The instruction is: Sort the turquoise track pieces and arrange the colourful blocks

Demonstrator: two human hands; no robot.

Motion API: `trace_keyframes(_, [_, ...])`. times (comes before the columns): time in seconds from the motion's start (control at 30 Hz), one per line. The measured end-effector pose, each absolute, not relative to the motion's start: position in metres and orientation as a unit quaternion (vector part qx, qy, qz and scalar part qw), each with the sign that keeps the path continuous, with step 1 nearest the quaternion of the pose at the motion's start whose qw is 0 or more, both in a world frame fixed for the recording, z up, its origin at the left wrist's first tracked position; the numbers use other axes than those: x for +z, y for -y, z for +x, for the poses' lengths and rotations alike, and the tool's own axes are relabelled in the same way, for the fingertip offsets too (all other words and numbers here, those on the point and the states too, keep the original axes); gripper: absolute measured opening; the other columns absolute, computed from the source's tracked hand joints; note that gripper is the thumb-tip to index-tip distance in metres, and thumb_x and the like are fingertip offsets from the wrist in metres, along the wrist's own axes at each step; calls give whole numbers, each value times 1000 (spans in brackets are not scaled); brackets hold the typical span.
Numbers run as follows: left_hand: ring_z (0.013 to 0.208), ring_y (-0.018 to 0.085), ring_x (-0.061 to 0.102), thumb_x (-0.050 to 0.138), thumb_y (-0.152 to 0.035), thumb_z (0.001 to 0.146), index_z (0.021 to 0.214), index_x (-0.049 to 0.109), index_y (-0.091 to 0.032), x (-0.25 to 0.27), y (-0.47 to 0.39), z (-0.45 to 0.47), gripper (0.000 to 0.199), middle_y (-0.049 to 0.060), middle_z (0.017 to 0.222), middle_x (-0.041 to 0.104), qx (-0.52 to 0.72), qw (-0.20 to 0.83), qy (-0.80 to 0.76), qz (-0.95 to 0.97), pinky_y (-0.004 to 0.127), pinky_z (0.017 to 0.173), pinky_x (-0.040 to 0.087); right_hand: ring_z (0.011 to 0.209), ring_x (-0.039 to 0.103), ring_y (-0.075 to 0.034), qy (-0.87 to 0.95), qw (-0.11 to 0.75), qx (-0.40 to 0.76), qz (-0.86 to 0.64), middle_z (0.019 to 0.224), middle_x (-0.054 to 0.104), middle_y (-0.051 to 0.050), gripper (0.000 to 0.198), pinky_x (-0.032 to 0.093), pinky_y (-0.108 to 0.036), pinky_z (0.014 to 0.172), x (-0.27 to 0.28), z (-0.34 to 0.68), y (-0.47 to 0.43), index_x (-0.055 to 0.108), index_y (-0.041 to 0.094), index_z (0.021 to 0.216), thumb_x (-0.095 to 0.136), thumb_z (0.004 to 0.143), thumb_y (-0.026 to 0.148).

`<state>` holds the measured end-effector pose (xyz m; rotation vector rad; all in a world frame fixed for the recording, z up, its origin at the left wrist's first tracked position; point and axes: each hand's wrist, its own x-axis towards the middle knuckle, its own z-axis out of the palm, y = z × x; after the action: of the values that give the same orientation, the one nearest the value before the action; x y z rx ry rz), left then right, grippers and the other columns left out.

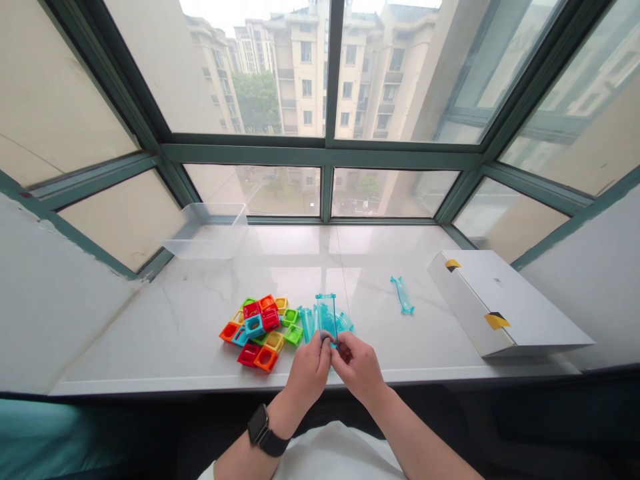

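- Your left hand (pixel 311 365) and right hand (pixel 357 365) meet at the sill's (pixel 165 347) near edge, each grip closed on the near end of a clear blue frame (pixel 327 296).
- The frame's far end points away from you, in front of blue parts (pixel 345 322).
- Coloured blocks (pixel 266 359) lie in a pile to your left.
- A blue strip (pixel 403 295) lies apart to your right, near a white box (pixel 515 300).
- A clear bin (pixel 215 248) sits far left.

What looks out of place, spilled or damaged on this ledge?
One lone blue strip lies off to the right, apart from the other see-through blue pieces, so it looks stray. The coloured blocks are heaped untidily, but together. I see nothing plainly spilled or broken.
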<state>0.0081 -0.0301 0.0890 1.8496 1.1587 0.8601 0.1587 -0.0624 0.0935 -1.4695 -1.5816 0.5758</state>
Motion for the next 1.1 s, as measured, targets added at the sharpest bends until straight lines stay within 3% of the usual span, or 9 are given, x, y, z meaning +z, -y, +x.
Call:
trace_keyframes(0.53, [65, 23, 65, 34, -36, 109, 96, 54, -25, 89, 31, 13, 27, 3, 74, 67, 302, 305, -476, 767, 32, 61, 36, 61, 52, -15, 631, 447, 255, -580, 69, 55, 4, 19, 41, -27, 61, 89, 161, 69, 55, 24, 85, 49, 101, 32])
trace_keyframes(0.7, [62, 19, 55, 35, -44, 109, 93, 56, -24, 85, 30, 14, 33, 1, 71, 61, 315, 398, -473, 720, 32, 59, 35, 60, 51, -14, 609, 449, 250, -605, 68, 56, 4, 21, 40, -25, 59, 89, 167, 65, 58, 23, 84, 52, 100, 35])
trace_keyframes(0.87, [59, 16, 51, 33, -51, 107, 103, 60, -21, 75, 29, 18, 40, -2, 65, 55, 333, 563, -431, 622, 29, 58, 41, 58, 51, -15, 594, 432, 245, -632, 63, 55, 4, 29, 38, -25, 57, 85, 175, 60, 60, 23, 78, 51, 102, 36])
trace_keyframes(1.0, [54, 14, 54, 41, -59, 100, 117, 57, -19, 68, 23, 24, 47, -3, 67, 60, 317, 664, -408, 541, 28, 58, 45, 63, 63, -16, 573, 453, 279, -623, 76, 68, 1, 21, 50, -26, 62, 77, 179, 59, 67, 23, 108, 55, 102, 39])
trace_keyframes(1.1, [55, 14, 57, 53, -67, 94, 120, 55, -19, 64, 21, 28, 55, -5, 65, 59, 325, 671, -415, 521, 27, 56, 47, 78, 71, -19, 572, 478, 284, -602, 99, 75, -5, 36, 58, -30, 75, 69, 180, 60, 64, 23, 133, 55, 103, 41])
